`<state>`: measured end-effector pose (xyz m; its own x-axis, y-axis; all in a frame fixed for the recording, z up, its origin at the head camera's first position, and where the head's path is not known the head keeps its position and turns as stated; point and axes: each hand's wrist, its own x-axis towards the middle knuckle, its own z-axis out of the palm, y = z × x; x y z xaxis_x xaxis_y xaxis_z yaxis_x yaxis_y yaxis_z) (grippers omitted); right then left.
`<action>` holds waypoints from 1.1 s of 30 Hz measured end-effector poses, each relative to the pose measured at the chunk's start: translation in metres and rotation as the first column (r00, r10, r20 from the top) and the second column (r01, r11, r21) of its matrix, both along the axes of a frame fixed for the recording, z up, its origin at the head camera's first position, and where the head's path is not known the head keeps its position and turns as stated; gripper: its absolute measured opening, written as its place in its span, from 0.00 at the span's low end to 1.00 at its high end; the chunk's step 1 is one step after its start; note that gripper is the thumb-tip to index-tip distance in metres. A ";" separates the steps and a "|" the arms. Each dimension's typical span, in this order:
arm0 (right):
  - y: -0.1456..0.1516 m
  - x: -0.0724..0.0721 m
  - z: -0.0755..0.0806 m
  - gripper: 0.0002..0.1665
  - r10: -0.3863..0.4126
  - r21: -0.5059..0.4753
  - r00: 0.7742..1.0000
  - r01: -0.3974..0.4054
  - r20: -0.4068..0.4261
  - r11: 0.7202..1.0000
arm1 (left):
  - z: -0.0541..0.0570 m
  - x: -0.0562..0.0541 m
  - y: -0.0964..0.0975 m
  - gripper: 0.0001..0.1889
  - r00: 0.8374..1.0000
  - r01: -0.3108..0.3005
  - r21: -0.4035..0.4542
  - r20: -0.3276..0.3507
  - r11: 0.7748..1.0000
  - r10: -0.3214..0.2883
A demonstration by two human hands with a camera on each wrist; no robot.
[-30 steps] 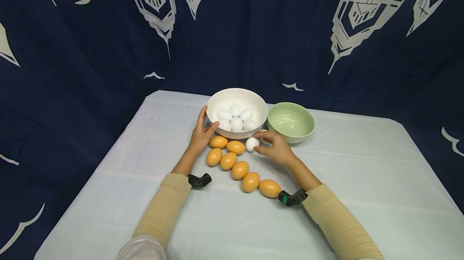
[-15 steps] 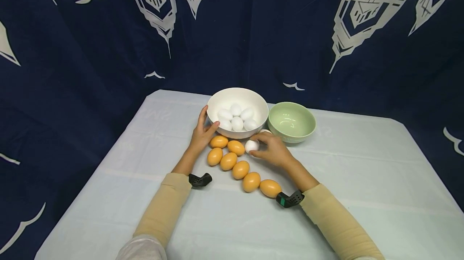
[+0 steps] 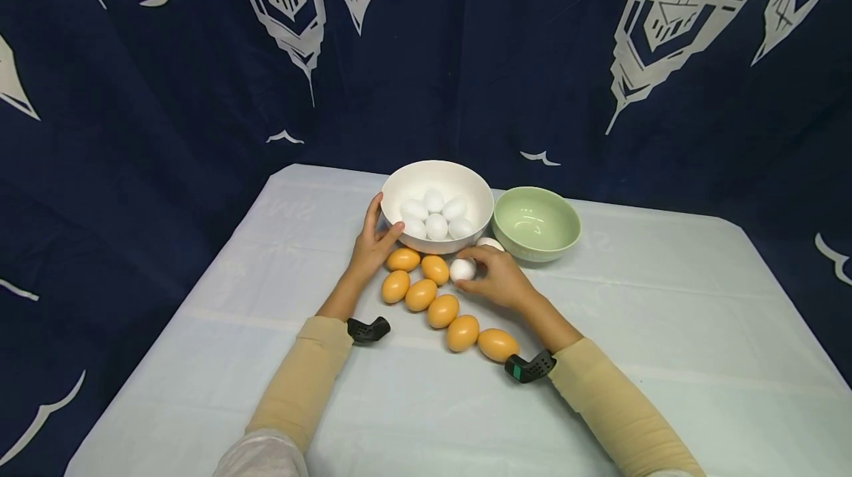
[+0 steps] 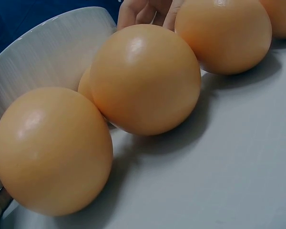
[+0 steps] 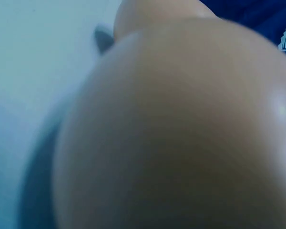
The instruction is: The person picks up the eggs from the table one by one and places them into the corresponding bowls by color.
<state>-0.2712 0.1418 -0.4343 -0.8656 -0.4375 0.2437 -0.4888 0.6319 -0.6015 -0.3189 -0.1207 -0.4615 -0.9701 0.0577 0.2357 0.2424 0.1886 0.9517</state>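
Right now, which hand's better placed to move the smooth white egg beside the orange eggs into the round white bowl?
Probably the right hand: its thumb and fingers curl around the smooth white egg, just in front of the round white bowl. The left hand touches the bowl's left side.

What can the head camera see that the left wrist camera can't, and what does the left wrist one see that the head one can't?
Only head view: the green bowl, the white eggs and the sleeves.

Only left wrist view: no new things that I can spot, just a big, close, side-on look at some orange eggs.

Both: orange eggs, the white bowl, table, blue cloth and parts of the hands, though the left wrist view catches only some fingers.
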 end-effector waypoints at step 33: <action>0.014 0.006 0.034 0.27 0.068 -0.249 0.996 -0.053 0.051 0.967 | 0.000 0.002 0.000 0.39 1.000 0.021 0.016 -0.005 1.000 -0.021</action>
